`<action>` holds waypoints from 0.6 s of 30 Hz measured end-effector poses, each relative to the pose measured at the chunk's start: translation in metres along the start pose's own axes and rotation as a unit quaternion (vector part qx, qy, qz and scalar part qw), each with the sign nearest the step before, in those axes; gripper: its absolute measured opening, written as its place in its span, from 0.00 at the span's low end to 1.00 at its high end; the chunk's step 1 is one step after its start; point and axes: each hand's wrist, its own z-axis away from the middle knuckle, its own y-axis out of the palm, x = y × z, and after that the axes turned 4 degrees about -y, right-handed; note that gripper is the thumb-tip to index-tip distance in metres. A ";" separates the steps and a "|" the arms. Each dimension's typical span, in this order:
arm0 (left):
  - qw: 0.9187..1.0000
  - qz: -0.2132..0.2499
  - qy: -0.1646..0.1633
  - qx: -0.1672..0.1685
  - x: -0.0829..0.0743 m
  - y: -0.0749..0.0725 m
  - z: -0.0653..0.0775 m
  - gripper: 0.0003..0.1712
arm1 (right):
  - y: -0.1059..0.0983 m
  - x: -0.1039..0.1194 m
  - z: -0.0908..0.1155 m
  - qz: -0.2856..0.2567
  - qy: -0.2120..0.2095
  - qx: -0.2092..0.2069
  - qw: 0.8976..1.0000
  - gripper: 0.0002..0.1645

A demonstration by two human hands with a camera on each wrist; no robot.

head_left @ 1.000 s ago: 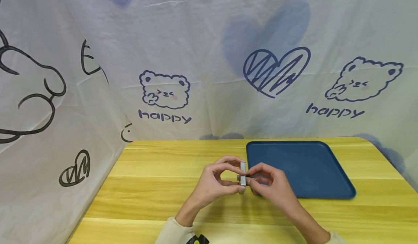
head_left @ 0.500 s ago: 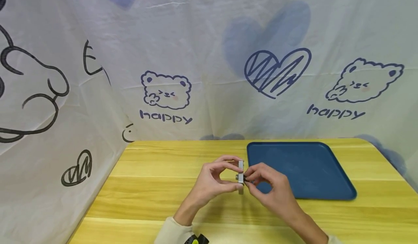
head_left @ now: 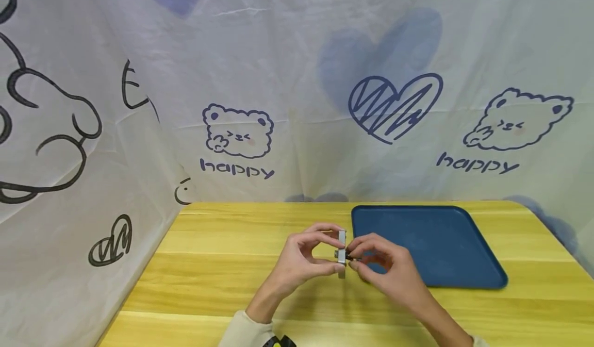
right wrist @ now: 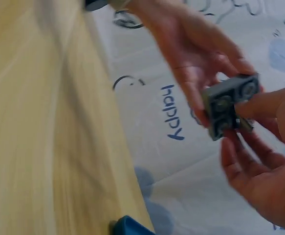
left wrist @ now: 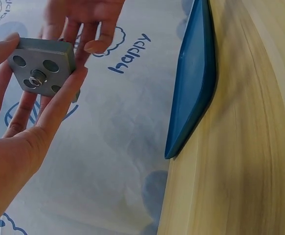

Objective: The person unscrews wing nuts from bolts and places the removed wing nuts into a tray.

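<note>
A square grey metal block (head_left: 342, 254) is held upright above the table, edge-on in the head view. My left hand (head_left: 297, 259) grips its edges between thumb and fingers. Holes lie near the corners of its face in the left wrist view, and a round metal stud (left wrist: 37, 78) projects from the centre. On the opposite face, my right hand (head_left: 390, 264) pinches a small dark metal part (head_left: 350, 256) at the block's middle. One shiny end of that part (right wrist: 245, 125) shows below the right thumb in the right wrist view; fingers hide the rest, so its kind is unclear.
A blue rectangular tray (head_left: 427, 246) lies on the wood-grain table (head_left: 223, 275), behind and to the right of my hands. A printed white cloth (head_left: 297, 89) hangs along the table's back and left sides. A dark strapped device (head_left: 279, 342) sits at the left wrist.
My right fingers have shifted their hold on the small metal part, thumb and index now slightly farther apart than half a second ago. The block has barely moved. The head view has tilted slightly upward.
</note>
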 end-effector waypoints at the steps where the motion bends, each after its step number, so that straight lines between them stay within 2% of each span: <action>1: 1.000 -0.002 -0.002 -0.001 0.000 0.000 0.000 0.20 | -0.002 0.001 0.000 -0.021 0.025 0.008 0.999 0.10; 4: 1.000 -0.005 -0.005 -0.003 0.000 0.000 0.000 0.19 | -0.008 0.006 -0.002 -0.091 0.121 0.015 0.988 0.10; 6: 1.000 -0.010 -0.005 -0.004 0.001 0.000 0.000 0.19 | -0.010 0.009 -0.004 -0.125 0.187 0.010 0.974 0.16; 9: 1.000 -0.018 0.000 -0.002 0.002 0.002 0.000 0.18 | -0.010 0.012 -0.008 -0.166 0.281 -0.009 0.945 0.24; 13: 1.000 -0.031 0.000 0.004 0.002 0.005 -0.001 0.16 | -0.011 0.009 -0.009 -0.176 0.323 0.017 0.930 0.28; 18: 0.999 -0.050 0.002 0.009 0.004 0.008 -0.001 0.15 | -0.012 0.004 -0.005 -0.191 0.318 0.037 0.928 0.25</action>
